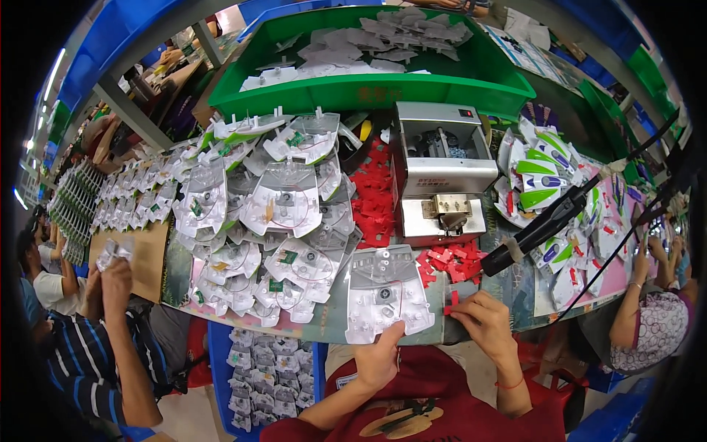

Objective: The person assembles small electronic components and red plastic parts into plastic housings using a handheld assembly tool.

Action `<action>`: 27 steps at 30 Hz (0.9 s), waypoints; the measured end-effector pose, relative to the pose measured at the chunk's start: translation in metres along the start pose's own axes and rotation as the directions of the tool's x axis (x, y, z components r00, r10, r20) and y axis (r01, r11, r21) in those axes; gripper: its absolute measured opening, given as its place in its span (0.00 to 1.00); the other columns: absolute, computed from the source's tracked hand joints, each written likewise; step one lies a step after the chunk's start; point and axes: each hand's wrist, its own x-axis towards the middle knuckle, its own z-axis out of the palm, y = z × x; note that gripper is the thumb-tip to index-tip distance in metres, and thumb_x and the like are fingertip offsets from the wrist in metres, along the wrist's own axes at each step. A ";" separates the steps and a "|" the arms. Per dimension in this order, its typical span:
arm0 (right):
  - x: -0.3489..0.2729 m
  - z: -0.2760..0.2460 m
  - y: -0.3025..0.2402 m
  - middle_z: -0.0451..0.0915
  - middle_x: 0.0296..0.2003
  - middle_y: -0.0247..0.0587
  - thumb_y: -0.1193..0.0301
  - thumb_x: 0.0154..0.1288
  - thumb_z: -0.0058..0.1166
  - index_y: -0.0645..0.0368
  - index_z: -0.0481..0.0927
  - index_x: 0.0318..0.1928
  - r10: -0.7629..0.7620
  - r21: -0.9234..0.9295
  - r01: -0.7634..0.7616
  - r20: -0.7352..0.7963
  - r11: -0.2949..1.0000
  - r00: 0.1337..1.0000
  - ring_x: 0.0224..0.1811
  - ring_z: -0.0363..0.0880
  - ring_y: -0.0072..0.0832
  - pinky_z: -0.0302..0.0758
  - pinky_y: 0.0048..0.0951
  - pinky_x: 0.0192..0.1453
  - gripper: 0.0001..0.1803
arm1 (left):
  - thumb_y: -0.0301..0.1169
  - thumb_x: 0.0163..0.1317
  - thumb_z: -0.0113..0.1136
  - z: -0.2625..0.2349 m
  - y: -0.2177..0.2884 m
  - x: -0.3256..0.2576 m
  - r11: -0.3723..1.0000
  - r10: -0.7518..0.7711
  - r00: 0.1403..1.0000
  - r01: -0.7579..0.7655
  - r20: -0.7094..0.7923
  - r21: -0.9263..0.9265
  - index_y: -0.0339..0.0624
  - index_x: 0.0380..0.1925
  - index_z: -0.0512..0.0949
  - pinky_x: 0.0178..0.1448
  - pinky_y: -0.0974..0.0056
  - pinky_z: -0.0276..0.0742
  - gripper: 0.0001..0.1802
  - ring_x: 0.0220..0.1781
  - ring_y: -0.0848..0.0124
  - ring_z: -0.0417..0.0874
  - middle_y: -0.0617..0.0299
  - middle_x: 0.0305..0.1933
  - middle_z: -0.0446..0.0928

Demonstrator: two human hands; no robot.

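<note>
My left hand (379,359) grips the near edge of a white moulded plastic panel (387,291) that lies flat on the bench in front of me. My right hand (482,320) is just right of the panel, its fingertips pinching a small red plastic piece (451,309) at the bench's front edge. More loose red pieces (451,264) lie right behind that hand.
A heap of white panels with small green boards (276,221) fills the bench's left. A grey bench machine (440,166) stands behind, a green bin of white parts (375,59) beyond it. A black hanging tool (541,228) crosses at right. Co-workers sit left and right.
</note>
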 end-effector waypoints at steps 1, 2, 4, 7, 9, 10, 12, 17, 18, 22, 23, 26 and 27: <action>0.002 -0.004 -0.006 0.76 0.26 0.39 0.81 0.44 0.60 0.61 0.79 0.29 0.001 0.041 0.000 -0.014 0.999 1.000 0.23 0.74 0.33 0.69 0.27 0.25 0.08 | 0.18 0.48 0.57 0.002 -0.002 -0.001 0.999 0.051 0.999 -0.051 0.006 0.007 0.36 0.39 0.70 0.36 0.70 0.70 0.16 0.32 0.74 0.74 0.63 0.33 0.73; 0.006 -0.009 -0.016 0.76 0.26 0.39 0.81 0.44 0.60 0.61 0.79 0.29 -0.002 0.045 0.002 -0.012 0.999 1.000 0.23 0.74 0.33 0.69 0.27 0.25 0.08 | 0.18 0.48 0.57 0.003 -0.003 -0.001 0.995 0.101 0.995 -0.101 0.010 0.014 0.35 0.40 0.70 0.37 0.69 0.70 0.16 0.33 0.73 0.75 0.63 0.34 0.73; 0.018 -0.020 -0.039 0.77 0.26 0.40 0.82 0.43 0.60 0.63 0.78 0.30 -0.069 0.114 0.076 -0.063 0.991 0.996 0.24 0.75 0.33 0.71 0.27 0.26 0.09 | 0.19 0.48 0.57 0.001 -0.006 -0.004 0.990 0.117 0.993 -0.118 0.015 0.073 0.35 0.40 0.70 0.39 0.69 0.70 0.17 0.34 0.73 0.75 0.62 0.34 0.73; 0.032 -0.017 -0.061 0.77 0.27 0.43 0.84 0.43 0.59 0.66 0.77 0.32 -0.252 0.166 0.269 -0.115 0.949 0.961 0.27 0.77 0.33 0.73 0.28 0.28 0.11 | 0.19 0.48 0.57 -0.003 -0.009 -0.006 0.970 0.173 0.984 -0.176 0.028 0.166 0.33 0.39 0.70 0.39 0.69 0.70 0.16 0.35 0.73 0.74 0.62 0.34 0.74; 0.039 -0.011 -0.074 0.78 0.25 0.43 0.86 0.39 0.59 0.65 0.78 0.29 -0.254 0.151 0.274 -0.143 0.950 0.957 0.27 0.78 0.34 0.74 0.26 0.29 0.12 | 0.19 0.48 0.57 -0.003 -0.008 -0.007 0.957 0.207 0.977 -0.212 0.047 0.199 0.33 0.39 0.70 0.39 0.69 0.70 0.15 0.34 0.73 0.74 0.62 0.34 0.74; 0.041 -0.008 -0.075 0.78 0.27 0.43 0.86 0.38 0.58 0.65 0.78 0.30 -0.308 0.108 0.322 -0.130 0.940 0.942 0.28 0.78 0.34 0.74 0.26 0.29 0.13 | 0.20 0.48 0.57 -0.003 -0.007 -0.008 0.943 0.205 0.978 -0.210 0.046 0.258 0.33 0.38 0.71 0.38 0.69 0.70 0.14 0.34 0.73 0.74 0.62 0.33 0.74; 0.044 -0.006 -0.077 0.78 0.29 0.42 0.85 0.36 0.57 0.64 0.78 0.33 -0.386 0.034 0.390 -0.080 0.920 0.919 0.28 0.78 0.34 0.74 0.26 0.28 0.16 | 0.20 0.49 0.57 -0.004 -0.004 -0.010 0.927 0.204 0.978 -0.207 0.042 0.314 0.33 0.37 0.71 0.37 0.69 0.70 0.13 0.33 0.74 0.74 0.62 0.32 0.74; 0.045 0.000 -0.078 0.76 0.28 0.38 0.84 0.35 0.57 0.63 0.79 0.33 -0.410 -0.033 0.409 -0.078 0.912 0.909 0.25 0.75 0.31 0.71 0.25 0.25 0.17 | 0.19 0.50 0.55 -0.002 -0.003 -0.010 0.870 0.350 0.922 -0.385 0.163 0.309 0.33 0.34 0.73 0.33 0.71 0.70 0.09 0.30 0.75 0.75 0.63 0.29 0.75; 0.045 0.001 -0.078 0.75 0.27 0.37 0.84 0.35 0.57 0.63 0.79 0.33 -0.412 -0.056 0.409 -0.080 0.911 0.908 0.24 0.74 0.31 0.70 0.25 0.24 0.17 | 0.19 0.50 0.55 -0.001 -0.003 -0.010 0.871 0.350 0.923 -0.384 0.162 0.308 0.33 0.34 0.73 0.33 0.71 0.70 0.09 0.30 0.75 0.75 0.63 0.29 0.75; 0.044 0.003 -0.079 0.74 0.26 0.36 0.84 0.34 0.57 0.62 0.79 0.32 -0.421 -0.118 0.411 -0.067 0.904 0.905 0.22 0.72 0.30 0.68 0.25 0.22 0.17 | 0.18 0.51 0.53 -0.001 -0.005 -0.008 0.795 0.448 0.860 -0.508 0.244 0.331 0.33 0.34 0.74 0.34 0.71 0.71 0.09 0.31 0.75 0.76 0.62 0.31 0.76; 0.043 0.003 -0.080 0.73 0.26 0.36 0.83 0.34 0.57 0.63 0.79 0.32 -0.430 -0.147 0.419 -0.057 0.896 0.901 0.22 0.72 0.30 0.68 0.25 0.22 0.17 | 0.18 0.51 0.53 -0.003 -0.005 -0.008 0.762 0.458 0.845 -0.533 0.274 0.368 0.33 0.35 0.75 0.34 0.71 0.71 0.09 0.31 0.75 0.76 0.62 0.31 0.76; 0.043 0.003 -0.078 0.73 0.26 0.35 0.80 0.35 0.55 0.64 0.78 0.32 -0.470 -0.208 0.454 -0.031 0.866 0.882 0.22 0.71 0.28 0.67 0.24 0.21 0.16 | 0.18 0.52 0.52 -0.004 -0.003 -0.010 0.688 0.473 0.814 -0.581 0.339 0.435 0.33 0.35 0.75 0.35 0.70 0.72 0.09 0.32 0.74 0.77 0.62 0.31 0.76; 0.043 0.003 -0.077 0.73 0.27 0.35 0.76 0.37 0.52 0.64 0.78 0.32 -0.501 -0.240 0.483 -0.016 0.842 0.866 0.23 0.71 0.26 0.67 0.23 0.20 0.15 | 0.18 0.52 0.52 -0.003 -0.003 -0.010 0.689 0.472 0.814 -0.580 0.339 0.435 0.33 0.35 0.75 0.35 0.70 0.72 0.09 0.32 0.74 0.77 0.62 0.31 0.76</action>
